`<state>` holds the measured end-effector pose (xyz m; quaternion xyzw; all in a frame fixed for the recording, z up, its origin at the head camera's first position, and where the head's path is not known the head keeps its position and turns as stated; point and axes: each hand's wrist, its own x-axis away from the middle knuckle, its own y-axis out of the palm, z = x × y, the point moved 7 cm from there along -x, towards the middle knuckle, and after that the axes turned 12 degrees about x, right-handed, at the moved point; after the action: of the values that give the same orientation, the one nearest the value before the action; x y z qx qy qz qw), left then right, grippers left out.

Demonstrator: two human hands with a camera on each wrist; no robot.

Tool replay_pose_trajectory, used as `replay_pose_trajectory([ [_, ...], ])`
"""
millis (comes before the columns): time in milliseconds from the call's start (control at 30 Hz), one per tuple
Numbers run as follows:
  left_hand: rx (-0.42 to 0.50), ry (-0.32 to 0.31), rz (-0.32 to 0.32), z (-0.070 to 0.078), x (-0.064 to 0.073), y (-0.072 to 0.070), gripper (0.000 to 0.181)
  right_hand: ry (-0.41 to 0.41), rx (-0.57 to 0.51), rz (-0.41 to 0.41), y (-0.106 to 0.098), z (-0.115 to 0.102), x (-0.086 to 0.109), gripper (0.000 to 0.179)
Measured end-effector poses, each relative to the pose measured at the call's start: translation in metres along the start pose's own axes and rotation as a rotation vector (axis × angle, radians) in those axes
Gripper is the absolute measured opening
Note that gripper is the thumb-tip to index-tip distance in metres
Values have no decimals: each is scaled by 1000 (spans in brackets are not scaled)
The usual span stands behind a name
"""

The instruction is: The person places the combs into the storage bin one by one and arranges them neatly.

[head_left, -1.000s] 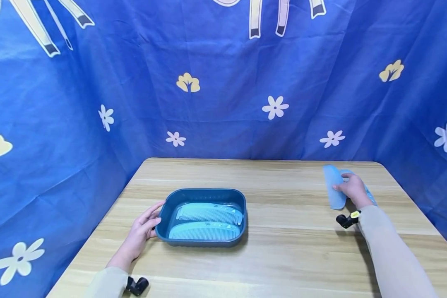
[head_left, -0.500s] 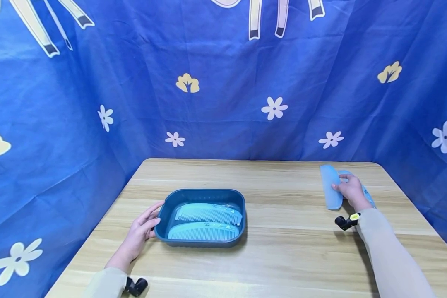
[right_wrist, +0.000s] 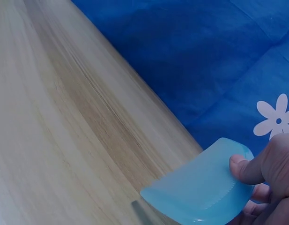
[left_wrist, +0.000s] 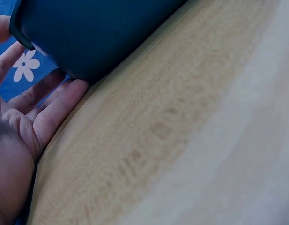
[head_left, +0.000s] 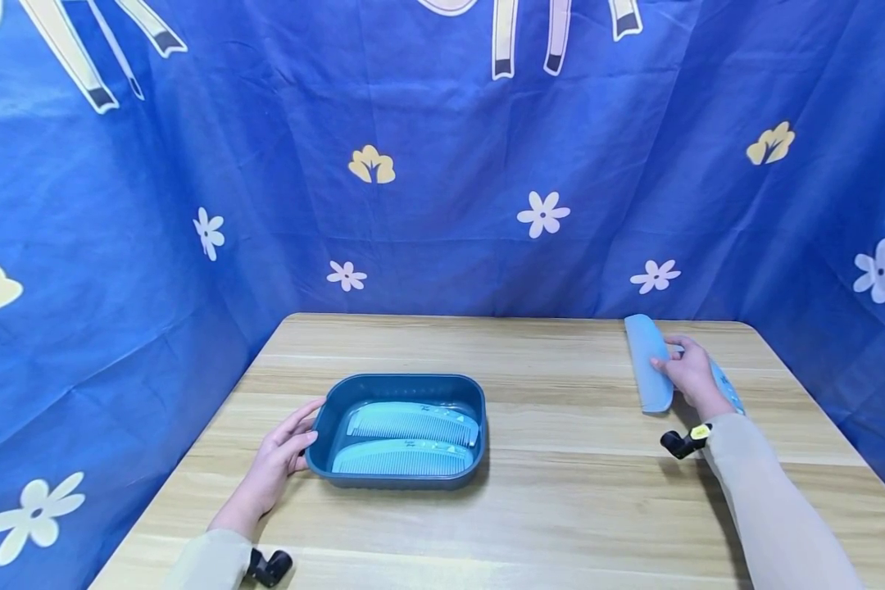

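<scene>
Right hand [head_left: 692, 373]: thumb and fingers pinch the held comb [head_left: 649, 365] at its curved edge, near mid-length. Left hand [head_left: 280, 447]: fingers lie extended and relaxed against the outside of the tub [head_left: 401, 484] at its left end; they touch it without clenching.

Location: the held comb is at the far right of the table [head_left: 546, 524], well apart from the tub. It appears raised; whether its lower edge touches the table cannot be told. The spare comb [head_left: 728, 388] lies partly hidden behind the right hand.

Procedure: the step in hand appears to be picking up one comb. Maintain the pinch near mid-length so that neither end droops. Check that the spare comb is not caught under the fingers; lift clear before moving sideways. Use light pressure, as the comb is probably thin and slick. Brace the tub lightly to prevent sliding.

Orientation: the held comb's long axis runs roughly front to back, near end slightly rightward. Its straight edge faces left, toward the tub; individual teeth cannot be made out. Inside the tub, the far comb [head_left: 413, 422] and near comb [head_left: 403, 459] lie side by side, long axes left to right, teeth toward the person.
</scene>
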<state>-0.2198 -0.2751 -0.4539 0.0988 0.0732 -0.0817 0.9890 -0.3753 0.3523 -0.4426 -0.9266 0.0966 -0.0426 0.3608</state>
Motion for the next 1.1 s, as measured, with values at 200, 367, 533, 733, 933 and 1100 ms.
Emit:
replay_pose_trajectory([
  [200,-1,-5,4,0,0,0,49,-15,-34,-1,1,-5,1,58],
  [367,7,-2,-2,0,0,0,48,-22,-32,-20,3,-11,2,59],
  [533,7,0,-7,0,0,0,48,-46,-25,-21,5,-18,6,59],
  [733,9,-3,-11,0,0,0,48,-78,-24,-32,11,-31,10,58],
  [933,-2,-4,-4,-1,-1,-1,48,-149,-8,-27,14,-47,17,56],
  [1100,-9,-2,-3,-1,-1,-1,48,-188,-34,-38,19,-58,23,55],
])
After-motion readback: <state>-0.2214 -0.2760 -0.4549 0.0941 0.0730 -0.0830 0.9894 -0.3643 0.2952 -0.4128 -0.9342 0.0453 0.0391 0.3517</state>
